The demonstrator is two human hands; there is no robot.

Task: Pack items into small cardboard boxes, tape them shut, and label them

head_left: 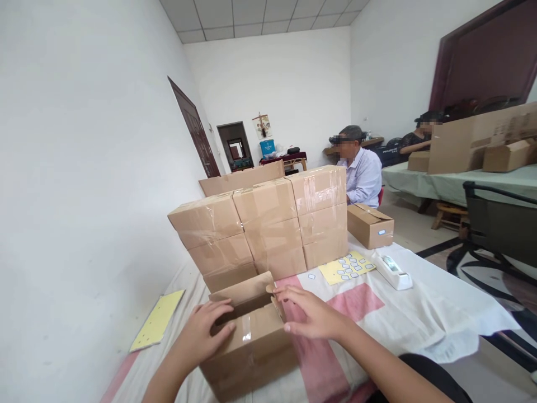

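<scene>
Cardboard box [251, 344], L hand [207, 327] cupped wide at L edge, R hand [306, 310] spread wide at R flap [277, 307]

Brown door [193, 127], wall hanging [262, 126], blue container [267, 148]

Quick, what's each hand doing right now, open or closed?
Left hand: open, on the left side of the box.
Right hand: open, at its right end.

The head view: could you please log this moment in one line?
carton: partly open, tape on top; left hand: on left end; right hand: at right-end flap; stacked boxes: behind
</scene>
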